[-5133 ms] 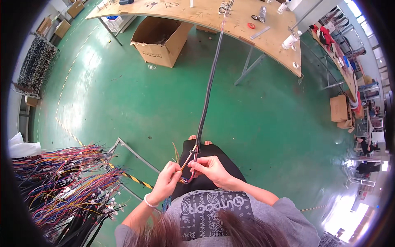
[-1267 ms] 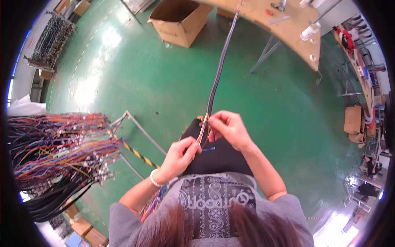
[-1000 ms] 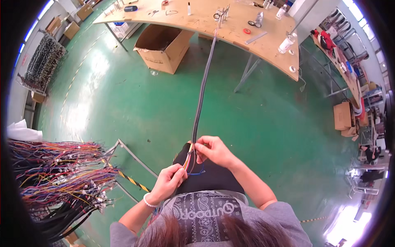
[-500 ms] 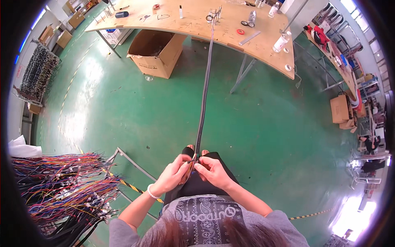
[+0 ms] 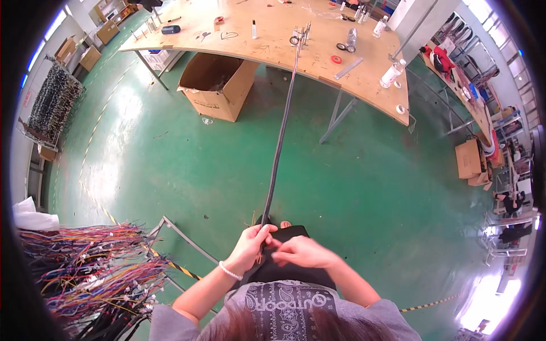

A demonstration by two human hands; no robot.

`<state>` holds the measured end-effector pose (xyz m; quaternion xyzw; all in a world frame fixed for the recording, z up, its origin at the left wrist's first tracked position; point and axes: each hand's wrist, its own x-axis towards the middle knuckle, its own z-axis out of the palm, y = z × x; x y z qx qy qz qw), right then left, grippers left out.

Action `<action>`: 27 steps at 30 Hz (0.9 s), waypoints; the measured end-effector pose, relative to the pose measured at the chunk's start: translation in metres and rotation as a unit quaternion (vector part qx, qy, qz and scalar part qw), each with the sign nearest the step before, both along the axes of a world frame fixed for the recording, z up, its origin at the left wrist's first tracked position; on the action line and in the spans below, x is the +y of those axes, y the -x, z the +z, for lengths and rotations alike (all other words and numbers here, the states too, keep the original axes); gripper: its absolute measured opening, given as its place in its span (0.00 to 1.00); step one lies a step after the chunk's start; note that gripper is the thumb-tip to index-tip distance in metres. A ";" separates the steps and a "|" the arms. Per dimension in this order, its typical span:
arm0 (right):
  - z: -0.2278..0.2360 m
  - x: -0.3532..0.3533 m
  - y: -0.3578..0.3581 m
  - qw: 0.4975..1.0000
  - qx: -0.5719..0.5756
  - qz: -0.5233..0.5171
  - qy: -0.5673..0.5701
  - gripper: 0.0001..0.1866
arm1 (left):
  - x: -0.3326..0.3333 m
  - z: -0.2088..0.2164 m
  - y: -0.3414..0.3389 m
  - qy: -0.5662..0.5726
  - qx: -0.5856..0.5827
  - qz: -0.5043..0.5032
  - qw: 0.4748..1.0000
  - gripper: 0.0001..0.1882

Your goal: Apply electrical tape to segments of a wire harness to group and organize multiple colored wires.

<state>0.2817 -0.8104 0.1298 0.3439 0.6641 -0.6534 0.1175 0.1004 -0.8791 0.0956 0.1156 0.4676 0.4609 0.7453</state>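
A long black cable bundle [image 5: 278,148] runs taut from upright metal pegs [image 5: 301,35] on the far table down to my body. My left hand [image 5: 250,245], with a white beaded bracelet at the wrist, is closed around its near end. Thin loose wires poke out near that grip, just above my lap. Just right of it is my right hand [image 5: 304,253], its back upward and its fingers bent toward the left hand. Those fingertips are blurred and partly hidden, so I cannot tell whether they hold anything.
The wooden table [image 5: 267,48] carries tape rolls, a ruler [image 5: 348,67] and bottles. A cardboard box [image 5: 219,85] stands at its front left. Many coloured wires [image 5: 96,267] lie heaped at my left by a metal frame [image 5: 190,238]. Another table [image 5: 460,85] is at far right.
My right hand has moved off the cable bundle, slightly right and down. My left hand keeps its grip, a little lower in the picture. The view has tilted slightly, so the table sits lower.
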 end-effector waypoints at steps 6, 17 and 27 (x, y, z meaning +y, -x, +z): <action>-0.056 0.120 0.067 0.903 0.148 -0.404 -0.006 0.24 | -0.004 0.006 0.024 0.080 0.032 0.001 0.996 0.15; -0.121 0.360 0.196 0.758 0.287 -0.572 0.126 0.19 | -0.003 -0.024 0.085 0.024 0.224 -0.057 0.973 0.15; -0.142 0.535 0.202 0.771 0.265 -0.572 0.087 0.21 | -0.014 -0.073 0.127 0.083 0.545 -0.145 0.822 0.17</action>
